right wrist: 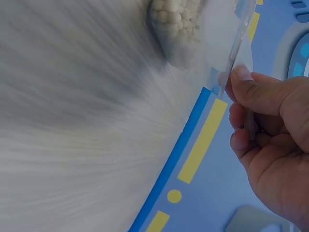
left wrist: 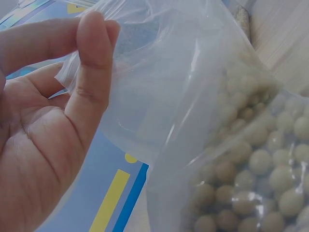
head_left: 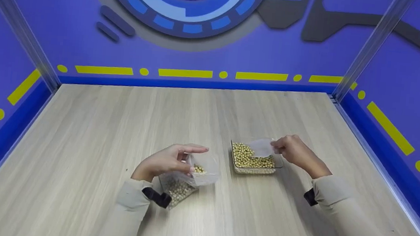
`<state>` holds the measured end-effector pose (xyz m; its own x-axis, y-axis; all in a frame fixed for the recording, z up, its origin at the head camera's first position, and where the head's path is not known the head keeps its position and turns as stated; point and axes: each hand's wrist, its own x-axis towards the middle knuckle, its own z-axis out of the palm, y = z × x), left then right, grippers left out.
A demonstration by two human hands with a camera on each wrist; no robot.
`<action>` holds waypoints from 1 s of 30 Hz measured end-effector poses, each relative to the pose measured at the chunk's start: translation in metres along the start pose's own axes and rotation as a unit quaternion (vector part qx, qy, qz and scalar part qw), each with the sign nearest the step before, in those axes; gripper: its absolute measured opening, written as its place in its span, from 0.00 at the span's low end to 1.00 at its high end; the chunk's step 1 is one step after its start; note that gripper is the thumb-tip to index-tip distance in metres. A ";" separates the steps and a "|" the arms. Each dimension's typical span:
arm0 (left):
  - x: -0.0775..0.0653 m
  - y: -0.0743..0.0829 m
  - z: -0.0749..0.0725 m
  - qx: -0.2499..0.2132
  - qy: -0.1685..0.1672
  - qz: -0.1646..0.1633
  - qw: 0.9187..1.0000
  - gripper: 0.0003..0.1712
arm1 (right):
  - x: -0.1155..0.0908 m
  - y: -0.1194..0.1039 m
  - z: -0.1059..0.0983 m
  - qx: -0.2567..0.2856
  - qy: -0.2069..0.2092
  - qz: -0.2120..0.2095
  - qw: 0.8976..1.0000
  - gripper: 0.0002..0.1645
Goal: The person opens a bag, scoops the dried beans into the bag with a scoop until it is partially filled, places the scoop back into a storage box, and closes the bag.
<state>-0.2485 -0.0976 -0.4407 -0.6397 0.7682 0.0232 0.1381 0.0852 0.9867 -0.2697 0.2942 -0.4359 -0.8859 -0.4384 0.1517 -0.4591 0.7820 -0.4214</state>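
Note:
My left hand (head_left: 169, 161) pinches the mouth of a clear plastic bag (head_left: 210, 176) between thumb and finger. Pale round beans fill the bag's lower part, and its mouth gapes toward the right. In the left wrist view the beans (left wrist: 260, 164) show through the film. To the right, my right hand (head_left: 297, 151) grips the handle of a white translucent scoop (head_left: 262, 147). The scoop's blade dips into a clear rectangular container (head_left: 255, 171) of yellowish beans (head_left: 243, 154). My curled fingers cover most of the handle in the right wrist view.
Both containers of beans are on a light wood-grain table (head_left: 117, 117). Blue-purple panels (head_left: 215, 60) with yellow marks enclose its back and sides. Black straps (head_left: 157, 197) circle both sleeves.

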 end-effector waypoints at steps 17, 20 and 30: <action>0.000 -0.003 -0.001 0.000 0.002 0.002 1.000 0.37 | 0.004 -0.001 0.013 0.036 -0.019 0.036 0.999 0.14; -0.001 -0.003 -0.001 0.002 0.003 0.003 1.000 0.37 | 0.003 -0.003 0.012 0.044 -0.032 0.047 0.997 0.14; -0.002 -0.001 0.000 0.013 0.003 0.002 1.000 0.37 | 0.005 -0.010 0.007 0.030 -0.026 0.023 0.999 0.14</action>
<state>-0.2479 -0.0993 -0.4418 -0.6441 0.7644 0.0286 0.1604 0.0983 0.9821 -0.2690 0.2808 -0.4371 -0.9009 -0.4257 0.0849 -0.4113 0.7745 -0.4806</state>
